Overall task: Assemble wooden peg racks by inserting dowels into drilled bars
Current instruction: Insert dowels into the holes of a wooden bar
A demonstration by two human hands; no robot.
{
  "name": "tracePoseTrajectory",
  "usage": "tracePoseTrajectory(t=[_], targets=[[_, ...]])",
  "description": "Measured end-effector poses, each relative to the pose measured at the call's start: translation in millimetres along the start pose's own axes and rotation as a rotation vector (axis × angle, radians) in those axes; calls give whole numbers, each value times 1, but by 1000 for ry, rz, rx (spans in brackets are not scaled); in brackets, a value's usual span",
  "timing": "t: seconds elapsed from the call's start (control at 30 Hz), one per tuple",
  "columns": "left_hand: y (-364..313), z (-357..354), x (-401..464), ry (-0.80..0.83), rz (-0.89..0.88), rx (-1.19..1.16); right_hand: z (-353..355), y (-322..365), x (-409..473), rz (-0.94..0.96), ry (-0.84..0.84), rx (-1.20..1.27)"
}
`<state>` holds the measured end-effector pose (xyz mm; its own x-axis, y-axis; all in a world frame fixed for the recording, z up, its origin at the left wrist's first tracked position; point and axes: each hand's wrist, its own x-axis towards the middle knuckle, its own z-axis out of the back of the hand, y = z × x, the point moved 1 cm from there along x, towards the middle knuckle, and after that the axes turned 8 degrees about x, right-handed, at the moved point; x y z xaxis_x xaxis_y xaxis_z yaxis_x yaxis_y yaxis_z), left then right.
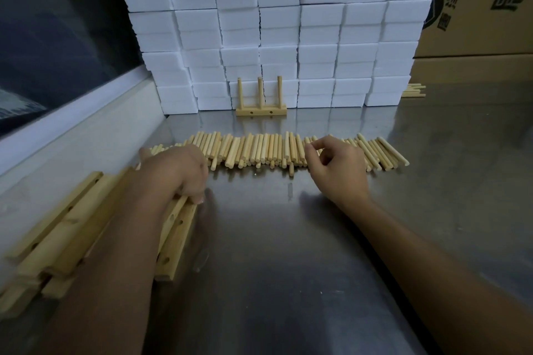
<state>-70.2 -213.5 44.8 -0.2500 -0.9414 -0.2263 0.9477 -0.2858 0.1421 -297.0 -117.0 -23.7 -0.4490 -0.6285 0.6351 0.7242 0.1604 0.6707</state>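
Pale wooden dowels (pixel 277 150) lie in a loose row across the bench (pixel 288 268); light, stiff and round, they would likely roll, so pinch one mid-length. The right hand (pixel 336 168) hovers over them, thumb and forefinger nearly closed on nothing I can see. The left hand (pixel 180 173) grips a drilled bar (pixel 173 239) beside stacked bars (pixel 57 239). Polished steel looks slippery. A finished rack (pixel 261 104) stands against white foam blocks (pixel 274 23).

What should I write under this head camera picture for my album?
Left hand grips drilled bars; right hand reaches for the dowels, finished peg rack behind.
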Motion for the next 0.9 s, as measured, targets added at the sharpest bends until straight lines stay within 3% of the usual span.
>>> tracePoseTrajectory(t=[0.37, 0.6, 0.67, 0.9], targets=[[-23, -17, 8, -118, -264, -432, 0, -1, -1, -32, 21, -4], [-37, -5, 2, -348, -326, -572, 1, -1, 0, -34, 18, 4], [-31, 3, 0, -304, -329, -541, 0, -1, 0, -34, 26, 7], [-16, 13, -13, 121, -215, -226, 0, -3, 1, -37, 21, 21]])
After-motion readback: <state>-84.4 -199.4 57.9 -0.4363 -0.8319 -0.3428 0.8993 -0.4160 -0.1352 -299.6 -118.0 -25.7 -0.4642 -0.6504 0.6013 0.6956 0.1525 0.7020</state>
